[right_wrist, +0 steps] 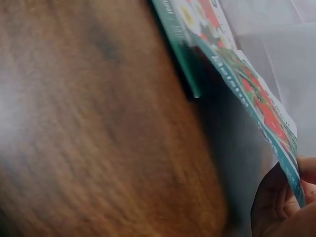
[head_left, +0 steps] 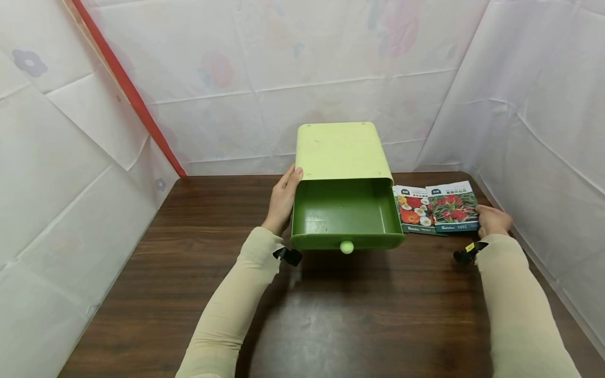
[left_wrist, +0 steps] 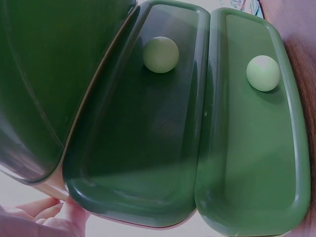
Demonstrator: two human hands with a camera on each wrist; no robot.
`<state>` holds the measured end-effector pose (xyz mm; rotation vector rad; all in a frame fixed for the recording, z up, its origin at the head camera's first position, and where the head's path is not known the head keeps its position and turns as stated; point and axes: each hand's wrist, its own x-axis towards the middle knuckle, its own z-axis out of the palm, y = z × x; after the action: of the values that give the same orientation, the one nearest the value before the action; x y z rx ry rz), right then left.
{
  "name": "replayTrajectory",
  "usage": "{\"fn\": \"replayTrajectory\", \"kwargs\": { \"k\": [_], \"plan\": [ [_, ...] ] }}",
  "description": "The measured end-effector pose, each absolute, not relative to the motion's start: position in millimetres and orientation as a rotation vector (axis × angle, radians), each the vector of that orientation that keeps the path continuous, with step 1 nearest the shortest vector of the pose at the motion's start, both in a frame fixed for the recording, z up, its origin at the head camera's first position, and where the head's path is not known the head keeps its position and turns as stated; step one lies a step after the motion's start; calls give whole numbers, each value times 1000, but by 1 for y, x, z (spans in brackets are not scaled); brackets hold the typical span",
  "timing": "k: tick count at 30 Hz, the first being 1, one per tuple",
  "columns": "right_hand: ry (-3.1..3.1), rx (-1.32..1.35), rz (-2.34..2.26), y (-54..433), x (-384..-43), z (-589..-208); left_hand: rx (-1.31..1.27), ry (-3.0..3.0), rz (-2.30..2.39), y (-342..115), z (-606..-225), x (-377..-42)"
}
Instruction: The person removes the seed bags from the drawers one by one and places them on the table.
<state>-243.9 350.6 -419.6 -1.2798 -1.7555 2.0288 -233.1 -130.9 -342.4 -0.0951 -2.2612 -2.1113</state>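
Observation:
A pale green drawer box [head_left: 342, 149] stands on the table, its dark green top drawer [head_left: 347, 241] pulled out. My left hand [head_left: 282, 199] holds the box's left side near the front edge, thumb at the top corner. Two lower drawer fronts [left_wrist: 143, 128] with round knobs are closed in the left wrist view. At the right, my right hand [head_left: 493, 218] pinches the lower right edge of a seed packet [head_left: 455, 207] with red flowers. That packet tilts up off the table in the right wrist view, overlapping another seed packet [head_left: 416, 210] with mixed flowers.
The dark wooden table [head_left: 203, 278] extends in front and to the left. White sheeting [head_left: 264, 79] hangs behind and on both sides, with a red strip [head_left: 132, 94] at the left. A further packet lies partly hidden beside the box.

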Motion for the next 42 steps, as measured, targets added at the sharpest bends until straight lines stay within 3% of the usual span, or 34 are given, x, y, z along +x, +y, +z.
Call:
{"fn": "replayTrajectory", "kwargs": {
  "k": [8, 21, 42],
  "plan": [
    [-2092, -1281, 1785, 343, -239, -423, -111, -2262, -2121, -131, -343, -233],
    [-2800, -954, 1052, 336, -235, -424, -103, -2255, -2111, -131, -343, -232],
    [-2987, -783, 799, 343, -241, -430, -103, -2263, -2135, -132, -342, -233]
  ]
}}
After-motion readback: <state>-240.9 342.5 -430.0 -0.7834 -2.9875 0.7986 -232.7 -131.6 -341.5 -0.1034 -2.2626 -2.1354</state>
